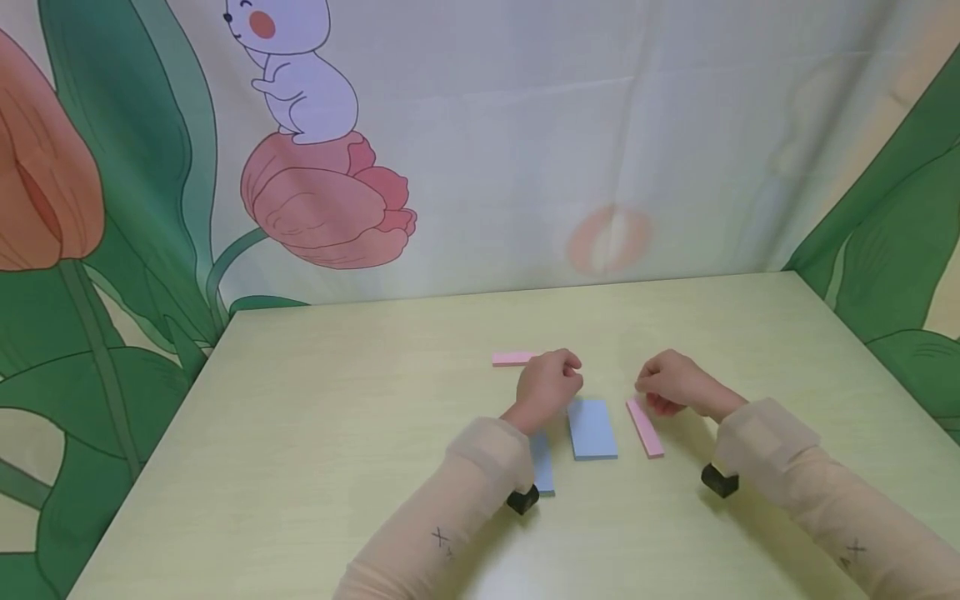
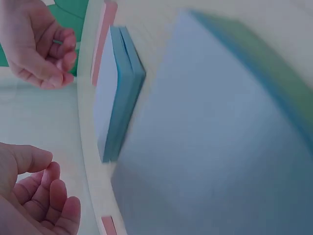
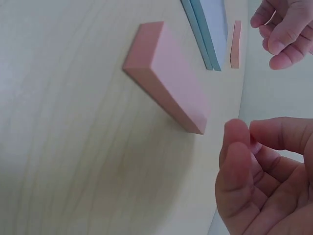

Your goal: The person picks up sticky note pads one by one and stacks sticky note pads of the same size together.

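Both hands hover over the table with fingers loosely curled and nothing between them. My left hand [image 1: 548, 387] hangs above and behind a light-blue rectangular block [image 1: 592, 430], near a pink strip-shaped block [image 1: 510, 359] that it partly covers in the head view. Another blue block [image 1: 543, 467] lies nearer, half hidden by the left forearm. To the right, a second pink block [image 1: 645, 428] lies slanted, its far end beneath the fingertips of my right hand [image 1: 678, 382]. In the right wrist view that pink block [image 3: 171, 81] lies flat, apart from the right hand [image 3: 266, 181].
The pale wood-grain table [image 1: 337, 417] extends around the blocks. A cloth backdrop [image 1: 487, 150] printed with tulips and a white animal hangs along its far edge. Small black devices [image 1: 522, 499] sit under both wrists.
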Demonstrator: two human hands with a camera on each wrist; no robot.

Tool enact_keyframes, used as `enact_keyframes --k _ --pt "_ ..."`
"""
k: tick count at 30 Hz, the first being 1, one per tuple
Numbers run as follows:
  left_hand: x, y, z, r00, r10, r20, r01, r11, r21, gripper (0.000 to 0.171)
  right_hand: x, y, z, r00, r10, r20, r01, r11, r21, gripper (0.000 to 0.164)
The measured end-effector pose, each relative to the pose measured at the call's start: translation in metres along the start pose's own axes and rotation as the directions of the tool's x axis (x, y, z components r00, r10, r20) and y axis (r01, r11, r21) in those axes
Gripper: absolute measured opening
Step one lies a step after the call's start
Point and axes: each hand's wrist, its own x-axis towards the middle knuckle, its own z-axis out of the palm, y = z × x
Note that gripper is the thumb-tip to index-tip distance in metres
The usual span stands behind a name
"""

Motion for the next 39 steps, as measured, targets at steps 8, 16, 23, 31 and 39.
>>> enact_keyframes --k 8,16,23,31,39 --pt "0.007 -0.024 -0.012 0.998 -0.050 -0.047 0.053 0.997 0.060 0.022 -0.001 -0.005 0.002 1.000 -0.020 -0.006 0.020 1.000 0.008 0.019" --pt "0.011 -0.039 -0.021 0.995 -0.053 -0.089 0.065 0.989 0.132 0.022 0.000 -0.008 0.003 0.998 -0.061 0.002 0.061 0.998 0.012 0.019" --pt "0.016 -0.050 -0.029 0.992 -0.095 -0.082 0.109 0.978 0.178 0.029 0.001 -0.010 0.004 0.998 -0.059 0.009 0.059 0.998 0.019 0.019" --pt "0.021 -0.061 -0.038 0.991 -0.130 0.017 0.123 0.969 0.215 0.038 0.001 -0.011 0.004 0.998 -0.056 0.010 0.056 0.998 0.016 0.020" --pt "0.024 -0.062 -0.040 0.989 -0.133 0.057 0.115 0.962 0.248 0.042 0.002 -0.015 0.005 0.999 -0.048 0.012 0.047 0.999 0.016 0.019"
